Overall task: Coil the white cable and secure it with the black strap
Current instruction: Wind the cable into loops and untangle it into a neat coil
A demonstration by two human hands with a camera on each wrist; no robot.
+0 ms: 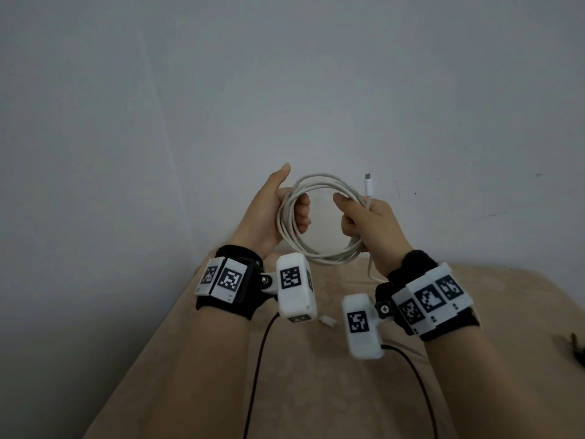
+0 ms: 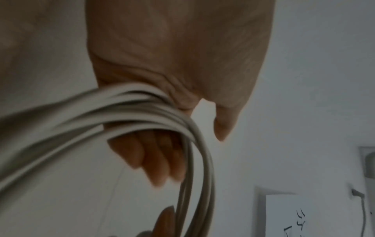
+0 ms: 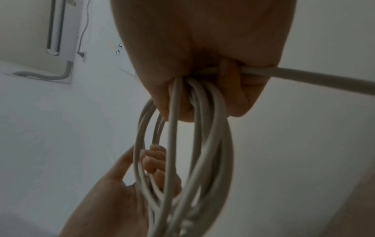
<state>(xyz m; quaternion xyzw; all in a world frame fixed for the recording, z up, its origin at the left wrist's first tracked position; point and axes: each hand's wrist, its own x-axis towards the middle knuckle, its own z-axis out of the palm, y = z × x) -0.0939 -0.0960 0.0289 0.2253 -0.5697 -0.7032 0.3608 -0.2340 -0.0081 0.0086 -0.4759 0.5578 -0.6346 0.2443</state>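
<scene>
We see the white cable point(image 1: 319, 217) sheathed in smooth, faintly glossy plastic, its plug point(image 1: 368, 184) tipped with metal; under it the table point(image 1: 316, 391) wears matt beige cloth.

White cable point(image 1: 319, 217) — black wrist bands point(image 1: 240, 258) with black-and-white checkered tags point(image 1: 230, 278) — beige table point(image 1: 316, 391), grey wall point(image 1: 285, 90)

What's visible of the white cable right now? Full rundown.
The white cable is thin, round and smooth-jacketed, wound into several loose round loops held up in the air in front of a pale wall. The left hand curls its fingers through the coil's left side; the right hand pinches the right side. One end with a white plug and metal tip sticks up above the right hand. No strap is on it.
</scene>
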